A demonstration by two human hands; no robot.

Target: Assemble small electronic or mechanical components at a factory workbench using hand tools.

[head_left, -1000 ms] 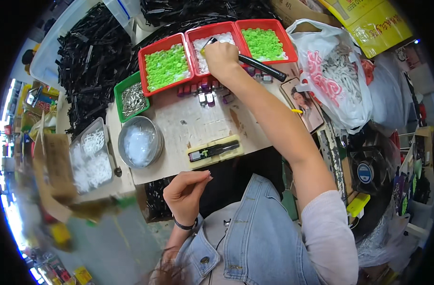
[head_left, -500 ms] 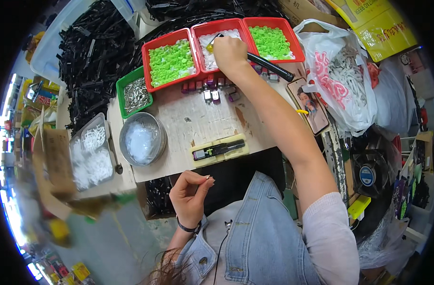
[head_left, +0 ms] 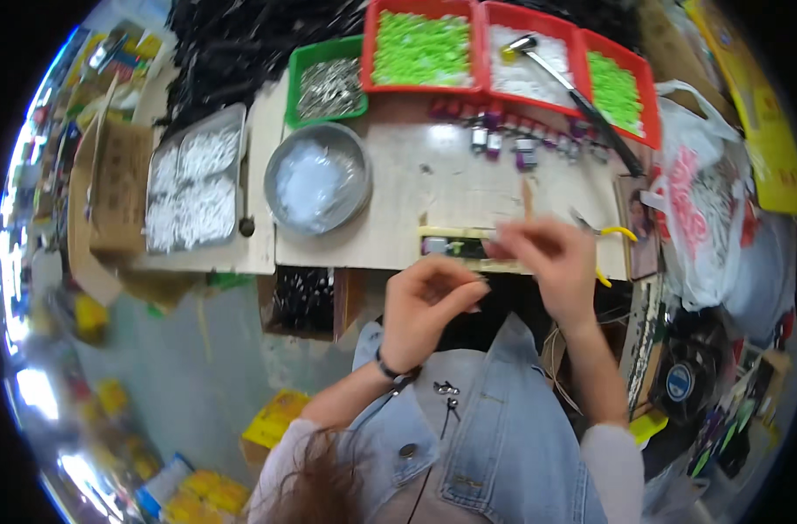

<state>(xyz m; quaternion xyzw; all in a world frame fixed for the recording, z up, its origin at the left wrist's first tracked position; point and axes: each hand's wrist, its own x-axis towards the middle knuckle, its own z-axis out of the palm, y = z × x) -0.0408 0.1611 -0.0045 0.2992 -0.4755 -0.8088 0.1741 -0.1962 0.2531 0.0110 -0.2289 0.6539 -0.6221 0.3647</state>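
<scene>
My left hand hovers at the table's front edge, thumb and forefinger pinched together; anything between them is too small to make out. To its right, my right hand is closed in a pinch too, slightly blurred, over the right end of a pale yellow fixture. In that fixture lies a dark elongated part with a grey piece at its left end, partly covered by my fingers. A hammer with a black handle rests across the red tray of white pieces. Yellow-handled pliers lie beyond my right hand.
Red trays of green pieces and a green tray of metal pins line the back. A round metal bowl and a clear tray of white parts stand left. Small purple-and-silver parts sit mid-table. A white plastic bag is at right.
My right hand has come back from the tray of white pieces, leaving the hammer across it, to the fixture near my left hand. The whole view has shifted.
</scene>
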